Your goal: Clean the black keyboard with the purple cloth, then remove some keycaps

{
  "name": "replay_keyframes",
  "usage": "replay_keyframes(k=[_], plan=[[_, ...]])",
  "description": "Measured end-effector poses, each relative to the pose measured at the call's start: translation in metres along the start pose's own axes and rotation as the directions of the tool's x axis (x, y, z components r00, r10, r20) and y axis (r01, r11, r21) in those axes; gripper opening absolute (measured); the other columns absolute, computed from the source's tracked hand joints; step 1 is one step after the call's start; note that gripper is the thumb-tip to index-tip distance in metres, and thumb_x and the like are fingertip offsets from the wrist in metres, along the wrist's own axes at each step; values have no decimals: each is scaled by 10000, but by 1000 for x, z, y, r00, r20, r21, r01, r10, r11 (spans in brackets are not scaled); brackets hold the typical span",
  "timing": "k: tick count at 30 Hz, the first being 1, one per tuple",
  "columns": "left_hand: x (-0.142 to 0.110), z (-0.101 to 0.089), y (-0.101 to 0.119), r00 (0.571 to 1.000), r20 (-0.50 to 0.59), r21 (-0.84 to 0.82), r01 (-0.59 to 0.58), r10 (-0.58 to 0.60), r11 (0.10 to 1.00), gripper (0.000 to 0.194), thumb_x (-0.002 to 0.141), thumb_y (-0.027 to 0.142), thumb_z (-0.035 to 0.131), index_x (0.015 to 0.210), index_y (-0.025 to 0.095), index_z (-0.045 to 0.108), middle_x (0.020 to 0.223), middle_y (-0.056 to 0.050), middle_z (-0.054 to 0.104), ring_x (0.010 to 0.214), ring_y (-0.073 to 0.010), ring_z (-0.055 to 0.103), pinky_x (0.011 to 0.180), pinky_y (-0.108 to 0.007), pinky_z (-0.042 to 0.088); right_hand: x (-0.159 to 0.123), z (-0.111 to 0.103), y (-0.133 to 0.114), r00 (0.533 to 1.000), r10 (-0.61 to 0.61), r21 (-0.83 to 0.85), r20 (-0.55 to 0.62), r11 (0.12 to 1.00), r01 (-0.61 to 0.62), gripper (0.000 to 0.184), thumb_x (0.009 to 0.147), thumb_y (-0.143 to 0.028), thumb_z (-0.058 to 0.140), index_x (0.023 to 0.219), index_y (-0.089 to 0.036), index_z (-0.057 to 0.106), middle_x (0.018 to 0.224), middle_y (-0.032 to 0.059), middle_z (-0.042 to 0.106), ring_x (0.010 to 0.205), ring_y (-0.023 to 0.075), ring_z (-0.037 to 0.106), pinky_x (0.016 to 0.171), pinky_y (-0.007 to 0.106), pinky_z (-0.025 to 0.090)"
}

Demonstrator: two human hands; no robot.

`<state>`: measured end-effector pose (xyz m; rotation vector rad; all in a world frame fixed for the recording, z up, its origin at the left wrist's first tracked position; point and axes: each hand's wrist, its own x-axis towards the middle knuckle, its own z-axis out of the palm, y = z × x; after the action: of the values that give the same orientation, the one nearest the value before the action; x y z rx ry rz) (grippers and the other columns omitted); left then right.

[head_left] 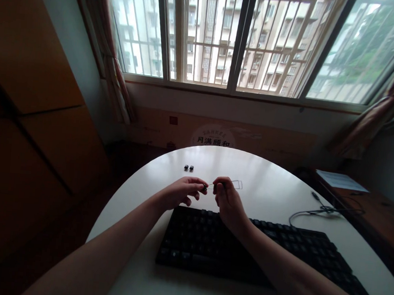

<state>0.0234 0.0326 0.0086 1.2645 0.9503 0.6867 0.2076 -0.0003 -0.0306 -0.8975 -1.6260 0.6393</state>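
Observation:
A wire keycap puller (238, 185) is gripped in my right hand (227, 199); one wire end sticks out to the right and thin wires reach left toward my other hand. Between the thumb and fingertips of my left hand (182, 192) is a small black keycap (205, 187), at the left tips of the wires. Whether the wires still grip it is too small to tell. Below both hands lies a black keyboard (203, 243), partly covered by my right forearm. Two loose black keycaps (189, 168) sit side by side on the white table beyond my left hand.
The round white table (139, 193) has its curved far edge toward the window. A dark cable (314, 212) runs from the keyboard's back to the right. Papers (341, 180) lie on a brown wooden surface at the right. An orange-brown cabinet (47, 140) stands at the left.

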Motion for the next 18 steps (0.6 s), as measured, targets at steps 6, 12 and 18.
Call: replay_keyframes(k=[6,12,18], plan=[[3,-5,-2,992,-112,52,58,-52,997,381,689,362,732,1011,179,642,1080,-92,679,765,-151,613,458,-177,367,3,-3,-3,999,-9,-142,-46,990,3,170,986,-336,384,995,-221,509,771,2,520,622,146,474,582,275,382],[12,-12,-9,936,-275,498,-57,220,866,295,788,349,610,1012,175,690,1056,-97,697,913,-234,636,602,-274,494,5,-1,9,989,90,5,-115,996,-90,200,988,-401,386,994,-235,497,690,-32,464,544,133,427,508,253,349],[17,-19,-18,915,-202,854,-10,350,520,222,818,285,589,978,205,720,928,-45,738,833,-214,658,750,-302,484,6,0,14,984,120,68,-131,991,-112,226,981,-424,389,984,-230,504,692,-28,469,543,129,432,495,248,355]])
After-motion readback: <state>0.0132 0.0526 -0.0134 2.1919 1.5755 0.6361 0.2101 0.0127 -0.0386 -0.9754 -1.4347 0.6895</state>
